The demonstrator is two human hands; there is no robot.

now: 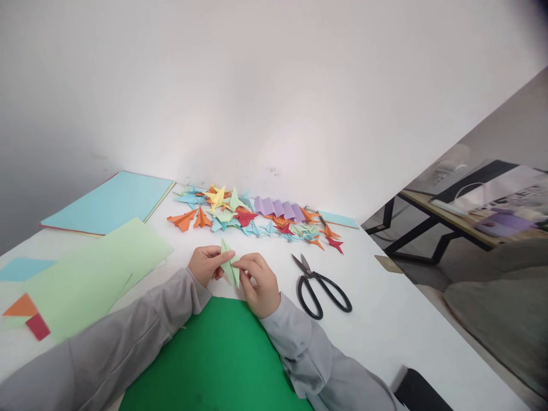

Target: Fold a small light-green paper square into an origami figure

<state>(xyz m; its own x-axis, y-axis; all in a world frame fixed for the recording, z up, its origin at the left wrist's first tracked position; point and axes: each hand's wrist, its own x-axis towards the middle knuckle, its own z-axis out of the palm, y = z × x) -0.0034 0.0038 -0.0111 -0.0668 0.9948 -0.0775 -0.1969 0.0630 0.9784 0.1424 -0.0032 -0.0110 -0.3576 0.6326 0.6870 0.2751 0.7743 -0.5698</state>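
Note:
A small piece of folded light-green paper (230, 270), long and pointed at both ends, is held up between my two hands over the front of the white table. My left hand (206, 264) pinches its left side between thumb and fingers. From the right, my right hand (258, 284) has its thumb and fingertips closed at the paper's right edge. Under my forearms lies a green sheet (214, 354). Black-handled scissors (321, 285) rest to the right of my right hand, their blades slightly apart and pointing away.
Along the wall lie many small folded paper figures (246, 217) and a pleated purple strip (280, 209). Blue sheets (111, 201) and light-green sheets (89, 274) cover the left side, with orange (21, 306) and red scraps (38, 327). A black object (422, 391) sits at the lower right.

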